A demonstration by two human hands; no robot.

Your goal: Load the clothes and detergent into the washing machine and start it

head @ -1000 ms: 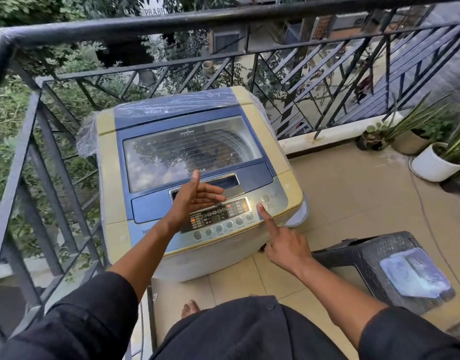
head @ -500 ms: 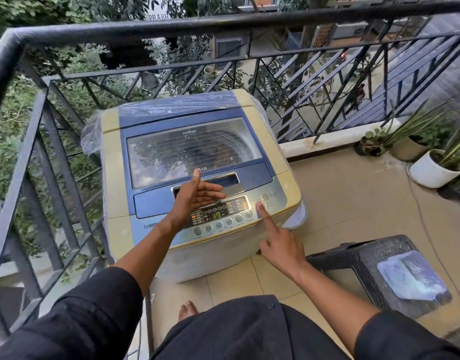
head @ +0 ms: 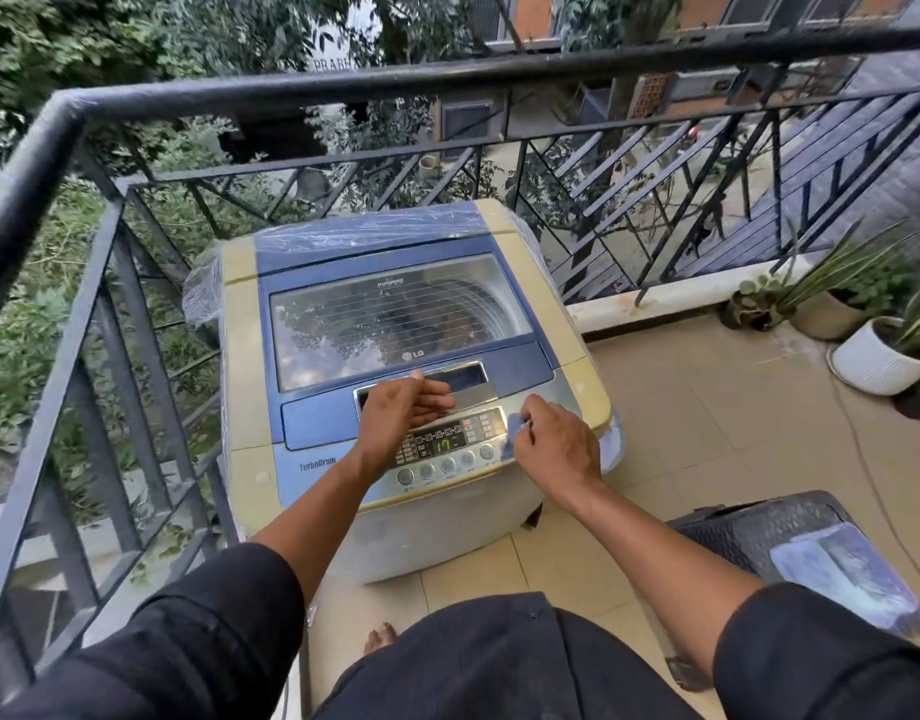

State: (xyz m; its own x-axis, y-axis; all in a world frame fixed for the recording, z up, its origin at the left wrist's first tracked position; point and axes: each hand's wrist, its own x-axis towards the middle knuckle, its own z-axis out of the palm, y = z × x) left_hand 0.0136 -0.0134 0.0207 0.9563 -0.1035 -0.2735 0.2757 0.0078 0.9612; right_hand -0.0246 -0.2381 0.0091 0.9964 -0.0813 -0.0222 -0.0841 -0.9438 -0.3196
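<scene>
Our right hand [head: 551, 449] had left the button, its fingers maybe curled on nothing. Our left hand [head: 401, 407] stayed flat on the washing machine [head: 312, 439], whose display [head: 444, 445] still showed 17, so it had probably started.

Soft, even daylight, sky glare on the washer lid [head: 395, 314], railing [head: 291, 90] bowed by wide-angle distortion.

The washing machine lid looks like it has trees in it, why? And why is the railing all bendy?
Head view: the lid is shiny glass, so it mirrors the leaves and sky above, half hiding the drum. Head view: the wide-angle lens curves the railing near the edges. Head view: the daylight is soft, with no hard shadows, and the right hand is slightly blurred.
</scene>
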